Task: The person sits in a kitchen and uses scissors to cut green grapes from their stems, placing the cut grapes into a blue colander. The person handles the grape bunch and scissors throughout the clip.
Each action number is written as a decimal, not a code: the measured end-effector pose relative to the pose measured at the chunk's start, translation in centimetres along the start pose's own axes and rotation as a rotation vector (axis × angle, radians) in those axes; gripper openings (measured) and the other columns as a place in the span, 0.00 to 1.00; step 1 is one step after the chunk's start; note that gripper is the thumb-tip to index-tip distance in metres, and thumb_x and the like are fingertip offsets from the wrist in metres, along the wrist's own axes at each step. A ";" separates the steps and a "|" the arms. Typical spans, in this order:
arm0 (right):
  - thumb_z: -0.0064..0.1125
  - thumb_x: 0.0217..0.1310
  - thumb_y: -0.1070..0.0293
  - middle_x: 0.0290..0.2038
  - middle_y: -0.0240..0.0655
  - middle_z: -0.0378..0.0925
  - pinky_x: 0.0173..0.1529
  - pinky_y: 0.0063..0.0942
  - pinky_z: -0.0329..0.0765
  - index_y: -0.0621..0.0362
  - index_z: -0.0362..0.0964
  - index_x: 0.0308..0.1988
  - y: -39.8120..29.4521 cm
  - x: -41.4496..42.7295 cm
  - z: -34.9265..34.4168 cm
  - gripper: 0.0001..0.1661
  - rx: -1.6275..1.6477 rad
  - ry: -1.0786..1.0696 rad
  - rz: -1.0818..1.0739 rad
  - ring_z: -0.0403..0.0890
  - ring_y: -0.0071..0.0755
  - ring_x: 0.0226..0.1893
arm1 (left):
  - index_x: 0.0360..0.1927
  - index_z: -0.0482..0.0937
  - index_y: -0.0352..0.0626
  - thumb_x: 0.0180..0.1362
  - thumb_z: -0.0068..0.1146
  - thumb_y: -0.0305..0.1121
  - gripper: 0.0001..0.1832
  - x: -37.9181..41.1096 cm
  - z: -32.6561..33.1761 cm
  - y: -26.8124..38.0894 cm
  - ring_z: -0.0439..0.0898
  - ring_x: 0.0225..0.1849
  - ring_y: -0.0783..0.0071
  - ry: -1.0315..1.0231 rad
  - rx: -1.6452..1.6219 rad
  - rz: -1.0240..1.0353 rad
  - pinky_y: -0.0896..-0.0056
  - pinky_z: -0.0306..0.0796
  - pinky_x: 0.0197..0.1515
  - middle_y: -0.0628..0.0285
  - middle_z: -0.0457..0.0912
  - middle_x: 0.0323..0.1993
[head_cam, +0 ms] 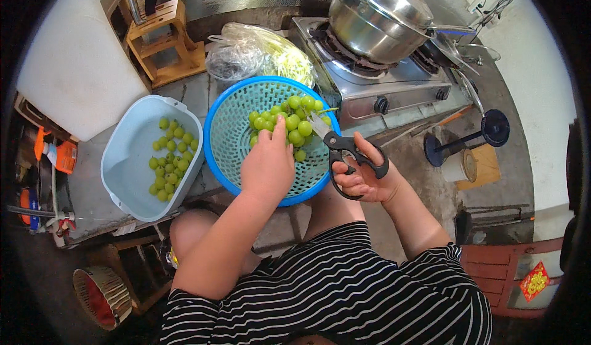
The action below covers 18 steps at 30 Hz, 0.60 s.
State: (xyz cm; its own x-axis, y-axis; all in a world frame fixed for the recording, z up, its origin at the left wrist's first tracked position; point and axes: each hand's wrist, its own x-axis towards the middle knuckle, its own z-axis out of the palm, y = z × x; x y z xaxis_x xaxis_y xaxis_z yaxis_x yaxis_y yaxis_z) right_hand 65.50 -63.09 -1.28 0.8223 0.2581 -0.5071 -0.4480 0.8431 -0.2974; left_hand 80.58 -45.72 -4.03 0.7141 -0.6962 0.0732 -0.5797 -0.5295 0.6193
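Observation:
A bunch of green grapes [292, 122] is in a colander [231, 132] of pale green plastic with a blue rim. My left hand [269, 165] grips the near side of the bunch; some of its fingertips are hidden among the grapes. In my right hand [369, 178] are black-handled kitchen scissors [333, 141], thumb and fingers through the loops. Their metal blades point into the right side of the bunch, close to a green stem [328, 110]. Left of the colander, a light blue plastic basin [127, 155] holds several loose grapes [171, 160].
Behind the colander lie plastic-wrapped vegetables [288, 61]. A gas stove [392, 93] carries a lidded steel pot [376, 26]. A wooden knife block [161, 40] and a white board [78, 63] stand at the back left. On the right is a dark blue spool-shaped stand [461, 142].

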 end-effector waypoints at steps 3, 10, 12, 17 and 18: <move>0.43 0.62 0.27 0.20 0.27 0.59 0.16 0.13 0.53 0.61 0.67 0.36 -0.3 0.2 -1.1 0.41 0.062 -0.081 0.017 0.56 0.17 0.16 | 0.66 0.65 0.47 0.62 0.54 0.35 0.28 0.1 0.1 -0.1 0.79 0.38 0.48 0.027 0.010 0.028 0.51 0.75 0.37 0.50 0.73 0.42; 0.43 0.62 0.27 0.20 0.27 0.59 0.14 0.11 0.52 0.62 0.66 0.34 -3.0 -0.7 -2.9 0.41 0.042 -0.080 0.108 0.56 0.16 0.16 | 0.59 0.74 0.46 0.53 0.62 0.33 0.27 0.7 0.3 0.3 0.73 0.52 0.48 0.222 0.067 0.229 0.52 0.70 0.52 0.51 0.73 0.47; 0.44 0.61 0.27 0.20 0.28 0.59 0.14 0.11 0.52 0.63 0.65 0.33 -3.8 -0.7 -3.2 0.42 -0.023 -0.064 0.118 0.57 0.15 0.16 | 0.57 0.76 0.46 0.51 0.63 0.32 0.26 0.8 1.0 0.1 0.69 0.56 0.48 0.273 0.076 0.309 0.52 0.67 0.57 0.49 0.72 0.51; 0.46 0.61 0.27 0.19 0.29 0.61 0.13 0.12 0.54 0.62 0.66 0.32 -5.2 -0.7 -3.4 0.41 -0.132 0.002 0.126 0.58 0.17 0.16 | 0.53 0.78 0.45 0.51 0.62 0.30 0.23 0.8 1.7 -0.3 0.70 0.56 0.47 0.280 0.043 0.316 0.52 0.66 0.58 0.47 0.72 0.53; 0.46 0.61 0.27 0.19 0.29 0.61 0.13 0.12 0.54 0.61 0.66 0.32 -5.2 -0.9 -3.2 0.41 -0.157 0.053 0.104 0.58 0.17 0.15 | 0.52 0.78 0.45 0.51 0.62 0.29 0.22 0.8 1.7 -0.3 0.71 0.56 0.47 0.277 0.039 0.315 0.52 0.67 0.58 0.47 0.72 0.53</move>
State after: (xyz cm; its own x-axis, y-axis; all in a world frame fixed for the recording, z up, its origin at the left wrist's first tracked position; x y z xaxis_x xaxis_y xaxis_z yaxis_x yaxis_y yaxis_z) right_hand 66.02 -69.25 -1.90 0.7513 0.3113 -0.5820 -0.5818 0.7286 -0.3614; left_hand 80.69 -46.98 -5.43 0.5750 -0.6730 0.4653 -0.7973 -0.3333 0.5032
